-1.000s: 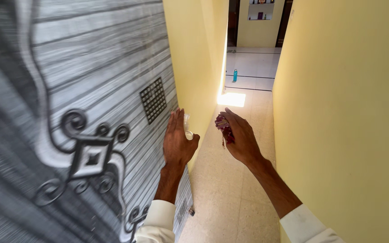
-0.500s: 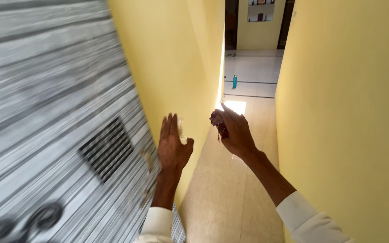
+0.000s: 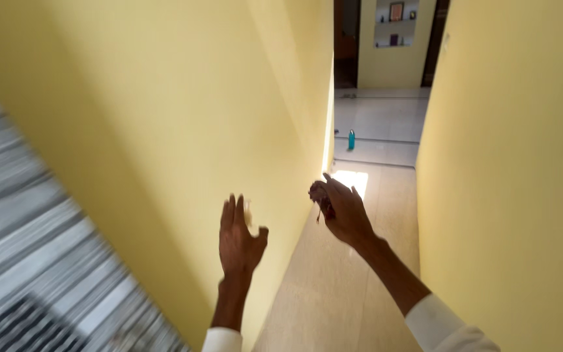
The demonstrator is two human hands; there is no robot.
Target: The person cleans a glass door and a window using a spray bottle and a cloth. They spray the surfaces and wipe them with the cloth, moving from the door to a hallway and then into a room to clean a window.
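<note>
A small dark-red thing point(image 3: 318, 193), crumpled and with a thin strand hanging from it, sits at the fingertips of the right hand point(image 3: 343, 215). The hand is closed around it with its back to the camera; what the thing is cannot be told at this size. It is held out in front, over the corridor floor point(image 3: 333, 293) and just below a sunlit patch point(image 3: 350, 179) on the tiles. The left hand point(image 3: 239, 238) is raised just beside the left yellow wall point(image 3: 197, 98), palm away, fingers straight and close together, thumb held out. It grips nothing that can be made out, though a pale blur shows at its fingertips. Both arms end in white sleeves point(image 3: 219, 339). By the look of it, the step in hand is carrying the red thing along the narrow passage. Going on would call for a firm hold with the right fingers and a line kept between the two walls. At the lower left a grey streaked door panel point(image 3: 27, 261) with a dark grille is blurred. The right yellow wall point(image 3: 509, 163) stands close. Well ahead, a teal bottle point(image 3: 351, 139) stands on the pale floor before a wall niche point(image 3: 395, 23) with shelves.
</note>
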